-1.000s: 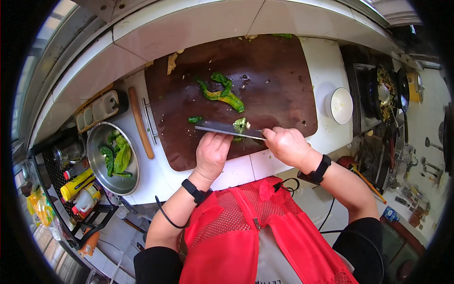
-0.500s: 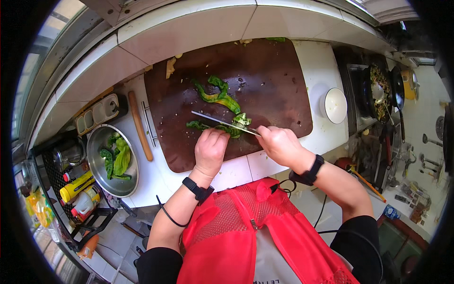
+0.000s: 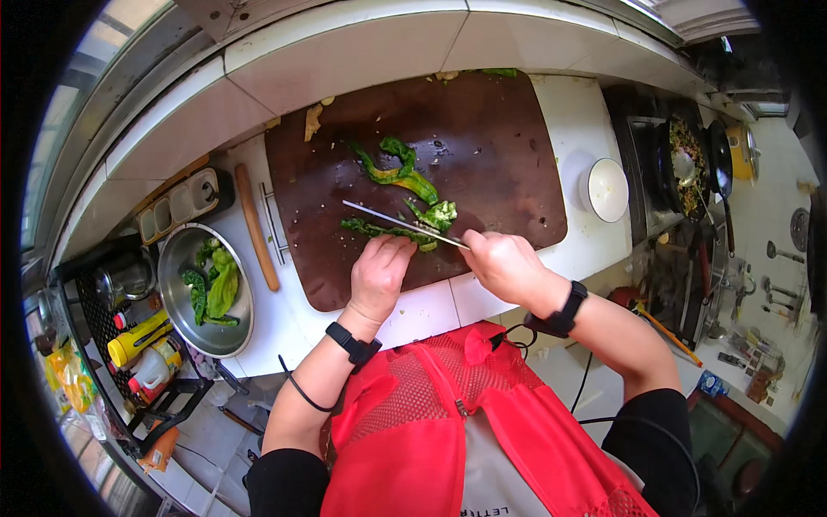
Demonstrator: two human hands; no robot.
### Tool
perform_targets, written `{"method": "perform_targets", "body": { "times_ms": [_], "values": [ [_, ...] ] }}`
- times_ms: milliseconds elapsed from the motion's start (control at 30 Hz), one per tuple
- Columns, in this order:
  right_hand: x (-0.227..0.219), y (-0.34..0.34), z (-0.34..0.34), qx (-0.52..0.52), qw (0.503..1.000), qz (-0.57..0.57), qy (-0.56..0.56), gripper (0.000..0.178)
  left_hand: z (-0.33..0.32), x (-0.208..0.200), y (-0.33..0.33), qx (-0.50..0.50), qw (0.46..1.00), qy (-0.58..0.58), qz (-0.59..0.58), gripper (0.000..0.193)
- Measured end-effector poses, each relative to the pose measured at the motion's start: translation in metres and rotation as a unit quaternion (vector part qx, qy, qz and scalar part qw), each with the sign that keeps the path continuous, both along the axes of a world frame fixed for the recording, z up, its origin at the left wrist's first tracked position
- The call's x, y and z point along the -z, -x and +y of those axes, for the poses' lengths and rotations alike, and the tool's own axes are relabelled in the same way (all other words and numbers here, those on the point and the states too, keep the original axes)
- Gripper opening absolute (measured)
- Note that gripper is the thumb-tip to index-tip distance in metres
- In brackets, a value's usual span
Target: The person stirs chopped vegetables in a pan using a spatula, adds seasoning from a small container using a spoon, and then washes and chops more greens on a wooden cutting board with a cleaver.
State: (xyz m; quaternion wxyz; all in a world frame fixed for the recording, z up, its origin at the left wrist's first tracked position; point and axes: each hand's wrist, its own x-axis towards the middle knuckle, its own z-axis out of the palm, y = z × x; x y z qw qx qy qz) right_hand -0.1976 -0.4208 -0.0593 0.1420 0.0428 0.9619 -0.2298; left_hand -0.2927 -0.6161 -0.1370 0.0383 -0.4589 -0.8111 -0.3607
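A large brown cutting board [image 3: 508, 164] lies before me. My right hand [image 3: 502, 263] grips the handle of a kitchen knife [image 3: 392, 221], its long narrow blade slanting up to the left across the green strips. Just left of the handle, my left hand [image 3: 379, 273] pinches a dark green pepper [image 3: 365, 227] against the board with bunched fingertips. Part of that pepper is hidden under the fingers and blade. Chopped pale-green pieces [image 3: 441, 215] sit in a small heap on the blade's far side. Another wrinkled long green pepper [image 3: 402, 177] lies curled farther back.
At left stand a steel bowl [image 3: 178, 332] of green peppers [image 3: 223, 286], a wooden rolling pin [image 3: 256, 228] and a compartmented seasoning box [image 3: 181, 205]. To the right are a white bowl [image 3: 609, 189] and a wok [image 3: 687, 183] of food on the stove. Ginger-like scraps [image 3: 312, 122] lie near the board's far edge.
The knife and right hand have shifted slightly left. More chopped pieces show beyond the blade, spread a little farther from me. My left hand keeps its pinch on the pepper.
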Motion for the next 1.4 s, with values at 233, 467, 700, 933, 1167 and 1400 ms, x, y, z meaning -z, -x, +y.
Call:
{"method": "perform_targets", "body": {
  "times_ms": [233, 467, 700, 933, 1167, 1400],
  "values": [
    [-0.011, 0.0, -0.014, -0.059, 0.995, -0.074, -0.025, 0.007, -0.008, 0.014, -0.005, 0.012, 0.999, 0.03, -0.003, 0.028],
    [0.018, 0.001, -0.022, 0.018, 0.999, -0.043, 0.005, 0.017, -0.003, 0.013, -0.005, 0.018, 1.0, 0.002, -0.016, 0.024],
    [0.023, 0.002, -0.021, 0.021, 0.998, -0.047, -0.028, 0.018, 0.003, 0.018, -0.011, 0.02, 1.0, 0.007, 0.004, 0.022],
    [-0.003, -0.007, -0.014, 0.038, 0.999, -0.017, 0.035, 0.018, -0.016, 0.018, 0.016, 0.015, 0.999, -0.006, 0.049, 0.022],
    [-0.018, 0.001, -0.03, -0.026, 0.996, -0.077, -0.04, 0.005, -0.018, 0.019, 0.009, -0.018, 0.996, 0.007, 0.085, 0.028],
    [0.027, 0.007, -0.029, -0.021, 0.999, 0.02, -0.041, 0.013, -0.019, 0.021, 0.009, 0.024, 0.999, 0.015, 0.038, 0.027]
  ]
}}
